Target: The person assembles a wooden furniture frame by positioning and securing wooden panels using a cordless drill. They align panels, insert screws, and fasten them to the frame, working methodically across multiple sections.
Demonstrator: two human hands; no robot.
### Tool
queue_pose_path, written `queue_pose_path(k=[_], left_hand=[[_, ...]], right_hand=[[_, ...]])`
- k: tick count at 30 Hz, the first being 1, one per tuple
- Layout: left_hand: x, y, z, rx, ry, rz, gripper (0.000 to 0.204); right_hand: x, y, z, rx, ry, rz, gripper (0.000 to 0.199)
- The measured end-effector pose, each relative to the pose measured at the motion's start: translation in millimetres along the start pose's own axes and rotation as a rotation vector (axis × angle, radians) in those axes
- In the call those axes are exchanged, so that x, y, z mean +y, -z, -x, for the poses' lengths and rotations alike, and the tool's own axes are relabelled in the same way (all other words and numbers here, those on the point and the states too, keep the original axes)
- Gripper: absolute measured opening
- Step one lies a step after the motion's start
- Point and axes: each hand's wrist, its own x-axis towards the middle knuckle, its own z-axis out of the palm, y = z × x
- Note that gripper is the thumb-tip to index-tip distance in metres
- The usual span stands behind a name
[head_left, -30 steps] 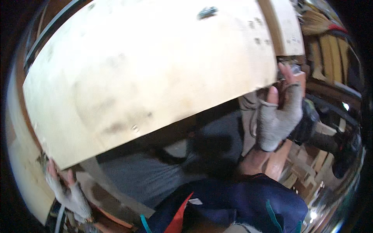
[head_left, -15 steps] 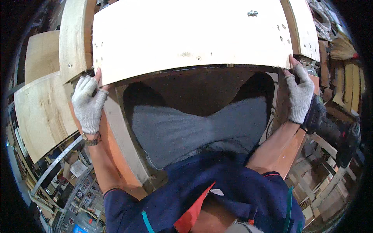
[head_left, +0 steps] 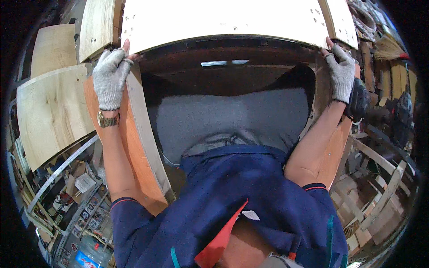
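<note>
Now the pale board (head_left: 228, 18) spans the top of my head view, higher in it than half a second ago. Grey cloth (head_left: 237, 118) lies below its near edge; narrower boards (head_left: 96, 27) flank it. At its near corners, well apart, the left hand (head_left: 110, 78) and right hand (head_left: 342, 76) have stayed, fingertips at the edge; whether they clamp it, I cannot tell. Below that edge, two bright strips (head_left: 214, 64) have appeared.

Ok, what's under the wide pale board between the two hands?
Below the near edge of the wide pale board, a dark space shows, with two bright strips in it; I can't tell what they are. Anything farther beneath is covered by the board.
</note>
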Motion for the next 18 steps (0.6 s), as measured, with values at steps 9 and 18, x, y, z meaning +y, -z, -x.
queue_pose_path(k=[9,18], left_hand=[[-35,-10,0,0.065,0.014,0.167,0.042],[-33,-20,-1,0.135,-0.068,0.196,0.038]], right_hand=[[12,-10,-7,0.052,0.034,-0.13,0.04],[22,-9,-10,0.07,0.094,-0.225,0.038]])
